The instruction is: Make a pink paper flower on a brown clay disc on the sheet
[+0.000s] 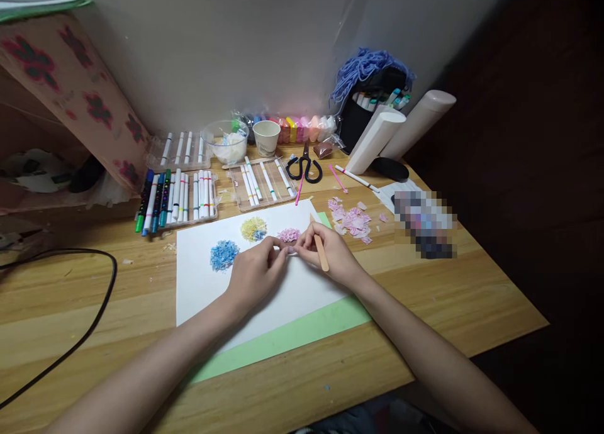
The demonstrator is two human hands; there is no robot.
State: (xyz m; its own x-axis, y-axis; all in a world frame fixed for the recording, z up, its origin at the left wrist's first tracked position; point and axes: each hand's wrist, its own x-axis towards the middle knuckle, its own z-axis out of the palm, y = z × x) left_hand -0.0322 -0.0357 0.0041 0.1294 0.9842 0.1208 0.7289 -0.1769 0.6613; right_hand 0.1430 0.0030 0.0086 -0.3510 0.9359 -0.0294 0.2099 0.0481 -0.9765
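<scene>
My left hand (pixel 257 272) and my right hand (pixel 325 253) meet over a white sheet of paper (pixel 245 295), fingertips pinched together on a tiny pale paper scrap (pixel 291 250). A wooden stick (pixel 320 248) is also held in my right hand. Just beyond my fingers lies a pink tuft of paper bits (pixel 288 234). A yellow tuft (pixel 253 228) and a blue tuft (pixel 223 255) sit further left on the same sheet. A green sheet (pixel 292 336) shows beneath the white one.
Loose pink paper scraps (pixel 352 219) lie to the right. Trays of marker pens (pixel 177 198), another pen tray (pixel 263 181), black scissors (pixel 304 166), a paper cup (pixel 267 137), a clear bowl (pixel 226 141), clay packs (pixel 297 129) and a black cable (pixel 70 333) surround the sheet on the wooden table (pixel 425 308).
</scene>
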